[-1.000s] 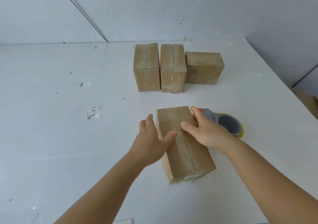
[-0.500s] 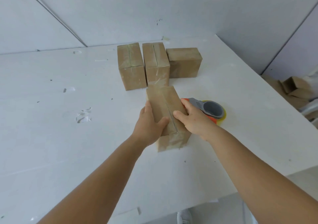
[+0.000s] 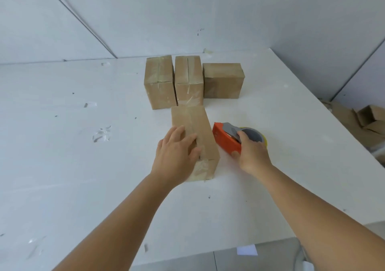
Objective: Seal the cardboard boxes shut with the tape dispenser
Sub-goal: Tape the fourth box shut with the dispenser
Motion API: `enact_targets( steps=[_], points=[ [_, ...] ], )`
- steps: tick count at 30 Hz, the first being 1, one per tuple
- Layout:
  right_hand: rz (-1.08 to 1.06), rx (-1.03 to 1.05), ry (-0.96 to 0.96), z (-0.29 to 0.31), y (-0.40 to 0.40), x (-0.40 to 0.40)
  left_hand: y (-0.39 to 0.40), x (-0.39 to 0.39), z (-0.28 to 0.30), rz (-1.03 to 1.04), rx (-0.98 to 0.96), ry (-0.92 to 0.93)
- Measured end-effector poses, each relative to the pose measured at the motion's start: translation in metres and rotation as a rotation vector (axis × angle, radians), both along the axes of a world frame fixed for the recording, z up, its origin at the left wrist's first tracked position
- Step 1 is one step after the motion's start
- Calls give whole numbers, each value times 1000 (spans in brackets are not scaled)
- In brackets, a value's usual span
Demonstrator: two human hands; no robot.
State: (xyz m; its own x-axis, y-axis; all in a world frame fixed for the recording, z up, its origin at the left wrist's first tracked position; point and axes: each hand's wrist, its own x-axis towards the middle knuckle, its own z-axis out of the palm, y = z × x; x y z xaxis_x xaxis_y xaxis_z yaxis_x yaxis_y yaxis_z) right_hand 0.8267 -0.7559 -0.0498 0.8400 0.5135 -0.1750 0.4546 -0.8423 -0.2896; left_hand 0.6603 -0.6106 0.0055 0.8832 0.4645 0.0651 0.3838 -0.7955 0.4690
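Looking down from the head view, I take the near cardboard box [image 3: 192, 137] on the white table [image 3: 62, 166] as landmark. My left hand [image 3: 177, 154] rests flat on its taped top, fingers straight and relaxed, gripping nothing. Just right of the box, my right hand [image 3: 251, 154] curls around the orange tape dispenser [image 3: 226, 138], thumb on its near side, fingers over the grey roll end. Behind the box, three taped boxes [image 3: 188, 79] stand in a row, the middle one touching it.
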Motion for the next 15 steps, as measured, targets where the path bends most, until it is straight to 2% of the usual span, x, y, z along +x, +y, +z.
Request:
enact_targets(
  steps=[5, 11, 13, 15],
  points=[
    [35, 134, 0, 9, -8, 15, -13, -3, 0, 81, 36, 12],
    [87, 415, 61, 78, -42, 26, -21, -1, 18, 124, 34, 28],
    [120, 493, 88, 100, -52, 25, -27, 2, 24, 171, -47, -20],
    [180, 554, 90, 115, -60, 23, -37, 4, 34, 238, -234, -102]
  ],
)
